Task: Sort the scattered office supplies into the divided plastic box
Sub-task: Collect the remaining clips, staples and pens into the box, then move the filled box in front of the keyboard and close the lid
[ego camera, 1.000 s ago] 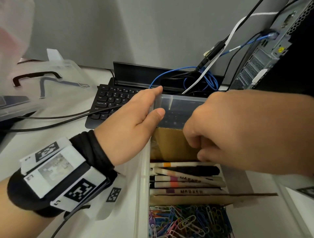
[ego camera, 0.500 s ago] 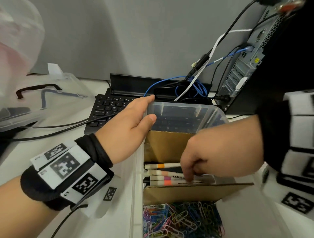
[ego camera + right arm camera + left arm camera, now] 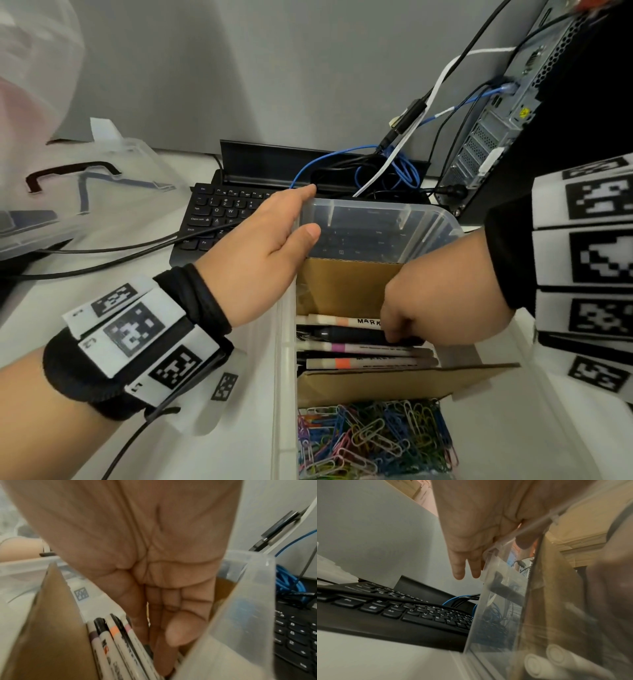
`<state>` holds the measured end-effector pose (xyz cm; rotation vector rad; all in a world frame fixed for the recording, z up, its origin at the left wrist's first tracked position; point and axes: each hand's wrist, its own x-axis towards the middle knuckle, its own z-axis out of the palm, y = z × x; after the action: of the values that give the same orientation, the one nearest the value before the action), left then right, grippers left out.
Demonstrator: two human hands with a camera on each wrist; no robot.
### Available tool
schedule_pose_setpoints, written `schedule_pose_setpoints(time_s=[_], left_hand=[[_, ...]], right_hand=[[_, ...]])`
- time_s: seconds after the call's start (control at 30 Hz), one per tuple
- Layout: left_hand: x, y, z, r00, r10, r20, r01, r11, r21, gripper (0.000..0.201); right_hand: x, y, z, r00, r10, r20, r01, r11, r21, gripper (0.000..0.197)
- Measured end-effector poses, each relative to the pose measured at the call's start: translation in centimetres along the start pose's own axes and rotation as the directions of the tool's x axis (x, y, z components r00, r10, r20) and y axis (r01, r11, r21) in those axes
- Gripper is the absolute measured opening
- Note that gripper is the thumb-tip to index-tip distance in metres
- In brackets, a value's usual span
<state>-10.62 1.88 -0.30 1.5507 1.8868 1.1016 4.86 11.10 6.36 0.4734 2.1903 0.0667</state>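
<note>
Head view down over my plastic box (image 3: 442,219), wrist views close along my palms, all sharing its marker compartment.

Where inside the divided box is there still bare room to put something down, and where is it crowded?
Free: the far compartment, between the box end wall and the far cardboard divider. Crowded: the middle one, with markers and the right hand; the near one with paper clips.

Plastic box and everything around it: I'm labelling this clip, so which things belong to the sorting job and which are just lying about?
Job:
- plastic box, left hand gripping its corner
- markers, right hand among them
- paper clips
- cardboard dividers

Lying about:
- keyboard
- blue cable
- computer tower
- clear lid
</note>
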Motion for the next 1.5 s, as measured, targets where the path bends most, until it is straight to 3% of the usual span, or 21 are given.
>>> schedule_pose_setpoints(time_s=[0.1, 0.2, 0.27, 0.33, 0.43, 0.5, 0.57, 0.67, 0.8, 0.9, 1.0, 1.17, 1.23, 1.33, 1.5], left_hand=[[0.0, 0.3, 0.0, 1.0, -0.018, -0.017, 0.019, 0.998, 0.063, 0.055], [-0.7, 0.4, -0.2, 0.999, -0.02, -0.026, 0.022, 0.998, 0.063, 0.068], [-2.0, 0.7, -0.2, 1.0, -0.01, -0.024, 0.01, 1.0, -0.018, 0.072], [-3.9, 1.3, -0.2, 1.0, -0.025, 0.001, 0.025, 0.985, -0.168, 0.056], [-7.5, 2.6, 0.0, 0.991, -0.079, 0.104, 0.114, 0.915, -0.387, 0.071], [-9.0, 3.0, 0.0, 0.983, -0.077, 0.168, 0.142, 0.895, -0.422, 0.073], [-9.4, 3.5, 0.0, 0.977, -0.104, 0.186, 0.171, 0.902, -0.395, 0.073], [-9.1, 4.3, -0.1, 0.962, -0.185, 0.202, 0.252, 0.887, -0.386, 0.067], [-9.2, 5.4, -1.4, 0.914, -0.279, 0.294, 0.353, 0.904, -0.242, 0.062], [-10.1, 6.2, -1.9, 0.875, -0.371, 0.311, 0.385, 0.923, 0.019, 0.068], [-11.5, 6.8, -1.2, 0.822, -0.466, 0.326, 0.467, 0.881, 0.08, 0.058], [-10.7, 6.5, -1.1, 0.881, -0.453, 0.133, 0.44, 0.89, 0.12, 0.027], [-9.8, 6.2, -1.3, 0.906, -0.421, 0.041, 0.409, 0.897, 0.167, 0.019], [-8.6, 5.9, -1.6, 0.917, -0.397, -0.031, 0.395, 0.896, 0.203, 0.014], [-7.5, 5.8, -1.8, 0.951, -0.309, -0.02, 0.291, 0.872, 0.394, 0.025]], right_hand=[[-0.5, 1.0, -0.7, 0.999, -0.039, -0.018, 0.041, 0.988, 0.146, 0.026], [-2.4, 1.7, -1.8, 0.996, -0.083, 0.015, 0.076, 0.959, 0.275, 0.03], [-4.4, 2.4, -2.4, 0.997, -0.04, -0.064, 0.061, 0.93, 0.362, 0.024], [-6.2, 3.6, -2.7, 0.987, 0.049, -0.155, 0.02, 0.909, 0.416, 0.02], [-7.3, 5.7, -2.2, 0.931, 0.211, -0.298, -0.09, 0.924, 0.371, 0.017], [-6.5, 6.9, -1.9, 0.857, 0.29, -0.426, -0.196, 0.948, 0.251, 0.012], [-5.1, 7.6, -1.3, 0.8, 0.335, -0.498, -0.253, 0.94, 0.227, 0.021], [-3.9, 7.5, -0.4, 0.799, 0.346, -0.491, -0.21, 0.927, 0.311, 0.039], [-4.7, 6.4, 1.4, 0.825, 0.328, -0.459, -0.137, 0.906, 0.402, 0.043], [-5.1, 6.1, 2.8, 0.784, 0.367, -0.501, -0.164, 0.901, 0.403, 0.044], [-6.2, 5.2, 4.4, 0.76, 0.391, -0.519, -0.173, 0.892, 0.418, 0.042], [-8.1, 4.1, 6.9, 0.714, 0.488, -0.502, -0.25, 0.848, 0.468, 0.026], [-8.9, 3.8, 7.8, 0.719, 0.523, -0.458, -0.258, 0.813, 0.523, 0.027], [-10.2, 3.0, 8.9, 0.731, 0.545, -0.411, -0.238, 0.768, 0.595, 0.03], [-10.7, 0.8, 10.2, 0.644, 0.594, -0.482, -0.367, 0.793, 0.487, 0.02]])
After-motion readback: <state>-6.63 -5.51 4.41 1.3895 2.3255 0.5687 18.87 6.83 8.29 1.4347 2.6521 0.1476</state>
